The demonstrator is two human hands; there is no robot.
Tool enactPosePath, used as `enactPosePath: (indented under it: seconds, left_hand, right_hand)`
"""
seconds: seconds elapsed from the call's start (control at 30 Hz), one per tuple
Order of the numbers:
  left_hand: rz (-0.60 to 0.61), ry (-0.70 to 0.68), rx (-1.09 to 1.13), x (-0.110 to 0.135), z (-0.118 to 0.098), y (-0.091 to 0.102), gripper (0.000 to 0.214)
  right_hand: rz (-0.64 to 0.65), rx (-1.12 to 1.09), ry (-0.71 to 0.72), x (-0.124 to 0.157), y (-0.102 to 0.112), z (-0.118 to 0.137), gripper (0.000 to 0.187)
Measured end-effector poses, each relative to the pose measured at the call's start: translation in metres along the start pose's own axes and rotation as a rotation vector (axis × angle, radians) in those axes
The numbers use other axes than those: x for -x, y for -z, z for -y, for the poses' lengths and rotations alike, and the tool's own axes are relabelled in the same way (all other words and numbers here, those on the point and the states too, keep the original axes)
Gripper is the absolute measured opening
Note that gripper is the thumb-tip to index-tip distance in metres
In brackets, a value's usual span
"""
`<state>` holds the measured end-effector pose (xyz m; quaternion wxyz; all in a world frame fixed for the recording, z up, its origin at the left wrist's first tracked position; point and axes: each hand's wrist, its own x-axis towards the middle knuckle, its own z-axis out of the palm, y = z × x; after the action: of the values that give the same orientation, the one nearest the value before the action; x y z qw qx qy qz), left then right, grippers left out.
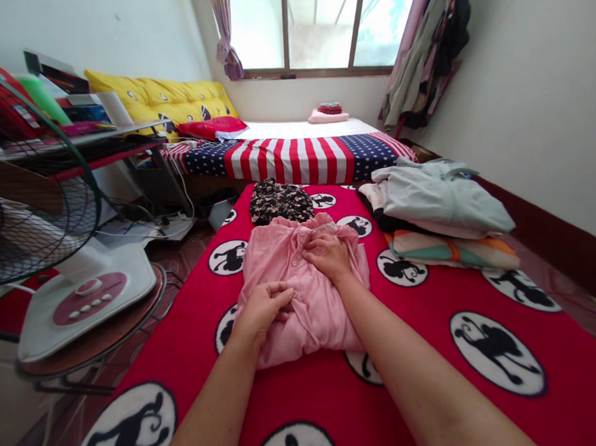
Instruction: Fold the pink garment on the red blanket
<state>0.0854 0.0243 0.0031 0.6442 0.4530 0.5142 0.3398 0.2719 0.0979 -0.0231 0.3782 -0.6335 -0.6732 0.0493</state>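
A pink button-up shirt (313,315) lies folded in front of me, its collar end away from me and small buttons down its front. My left hand (267,308) is closed at the shirt's lower left, thumb and curled fingers pinching the cloth near the button strip. Higher up, below the collar, my right hand (329,254) has its bent fingers and thumb gathered on the fabric beside the buttons. Some fingertips are hidden in the folds. Just beyond the collar rests a black floral garment (279,200).
Red bedding (409,357) with monkey-figure circles lies beneath. At right is a stack of folded clothes (441,202). A fan (86,294) stands on a round stool at left, beside a cluttered desk (84,138). A second bed (289,158) is under the window.
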Motion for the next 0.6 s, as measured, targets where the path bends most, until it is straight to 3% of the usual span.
enactPosePath:
  seconds: [0.13, 0.23, 0.33, 0.43, 0.5, 0.6]
  left_hand:
    - [-0.037, 0.016, -0.02, 0.0, -0.001, -0.001, 0.032]
    - [-0.092, -0.025, -0.187, 0.001, 0.0, -0.004, 0.023]
    - [-0.238, -0.234, -0.625, 0.008, 0.0, -0.009, 0.019]
    - [-0.388, -0.543, -1.045, 0.015, -0.007, -0.017, 0.039]
    - [-0.328, -0.734, -1.146, 0.013, -0.017, -0.023, 0.044]
    - [-0.115, -0.936, -1.188, -0.007, -0.034, -0.029, 0.044]
  right_hand:
    - [0.008, -0.005, 0.014, -0.001, -0.001, -0.001, 0.015]
    - [-0.007, 0.014, 0.014, -0.001, -0.002, -0.003, 0.029]
    - [-0.013, 0.009, 0.006, -0.001, -0.002, -0.004, 0.05]
    - [-0.006, 0.002, 0.014, -0.001, -0.001, -0.004, 0.058]
    - [0.006, 0.006, 0.017, 0.0, -0.001, -0.005, 0.059]
    - [0.027, 0.029, 0.001, 0.0, -0.002, -0.007, 0.059]
